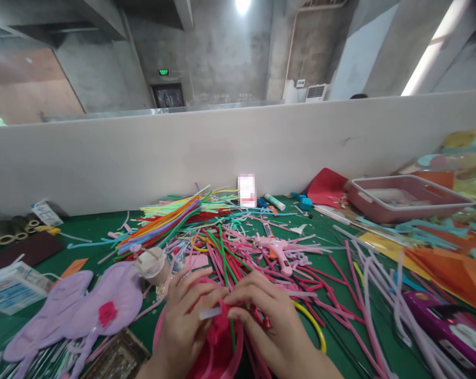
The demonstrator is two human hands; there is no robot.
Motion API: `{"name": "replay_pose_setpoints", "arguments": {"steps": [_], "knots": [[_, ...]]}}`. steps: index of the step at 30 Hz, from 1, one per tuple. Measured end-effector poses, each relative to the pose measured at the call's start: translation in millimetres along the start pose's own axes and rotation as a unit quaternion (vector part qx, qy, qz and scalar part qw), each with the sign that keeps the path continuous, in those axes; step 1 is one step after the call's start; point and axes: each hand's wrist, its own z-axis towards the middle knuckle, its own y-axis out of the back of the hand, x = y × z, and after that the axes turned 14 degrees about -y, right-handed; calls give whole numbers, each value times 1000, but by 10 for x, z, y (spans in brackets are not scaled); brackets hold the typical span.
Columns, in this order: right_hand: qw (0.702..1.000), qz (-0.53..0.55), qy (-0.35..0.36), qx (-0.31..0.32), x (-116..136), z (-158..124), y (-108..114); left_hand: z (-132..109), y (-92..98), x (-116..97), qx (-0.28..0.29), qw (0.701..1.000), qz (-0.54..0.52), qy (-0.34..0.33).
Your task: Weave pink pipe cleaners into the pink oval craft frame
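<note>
My left hand (188, 316) and my right hand (267, 310) meet at the bottom centre, fingers bent around a small pink-red piece (223, 310). A short whitish translucent strip (210, 314) sticks out between the fingers of my left hand. My right thumb and index finger pinch the pink-red piece from the right. Beneath both hands lies a pink rounded object (238, 352), partly covered by them. A green pipe cleaner (223, 252) runs down behind the fingers.
Colourful pipe cleaners (170, 223) spread over the green table (83, 223). A pink glue gun (279, 251), a paper cup (153, 266), lilac fuzzy shapes (119, 295), a purple device (446, 326) and a pink bin (403, 213) surround the hands. A white partition (123, 158) stands behind.
</note>
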Motion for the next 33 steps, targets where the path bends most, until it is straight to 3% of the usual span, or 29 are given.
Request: {"name": "replay_pose_setpoints", "arguments": {"steps": [9, 19, 27, 33], "knots": [[994, -67, 37, -77, -74, -6, -111, -6, -122, -16, -15, 1000, 6, 18], [981, -141, 43, -127, -177, -11, -132, 62, -111, -7, 21, 991, 135, -11], [956, -196, 88, -199, -200, 2, -87, 55, -62, -29, -31, 983, 177, -23], [953, -214, 74, -202, -244, -24, -112, 104, -25, -53, -34, 971, 228, -61]]}}
